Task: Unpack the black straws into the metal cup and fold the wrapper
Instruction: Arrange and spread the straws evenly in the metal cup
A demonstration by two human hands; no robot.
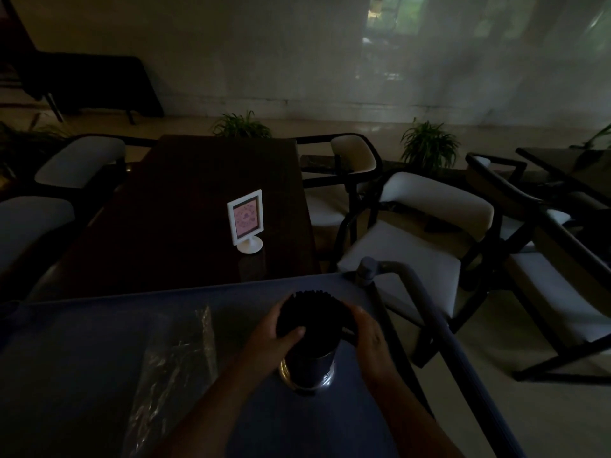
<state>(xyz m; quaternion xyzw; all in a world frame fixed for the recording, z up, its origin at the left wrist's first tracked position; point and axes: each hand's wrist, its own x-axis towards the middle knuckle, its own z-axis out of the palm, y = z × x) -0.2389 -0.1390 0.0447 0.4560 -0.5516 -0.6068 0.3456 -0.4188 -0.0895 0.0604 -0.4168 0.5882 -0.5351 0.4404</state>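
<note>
At the lower left of the frame one clear wrapper [180, 365] lies flat on the blue cart top [82, 358], with bare surface around it toward the left edge. Right of it, the left hand [274, 335] curls around the bundle of black straws [314, 315], thumb on the front. The straws stand in one metal cup [309, 368], near the cart's right edge. The right hand [367, 338] cups the bundle from the other side, fingers bent around it. The grey cart handle [426, 302] passes just beside this hand. Above, one white sign holder [246, 219] stands on a dark table [185, 209]. Four pale chairs are clear in this dim picture.
</note>
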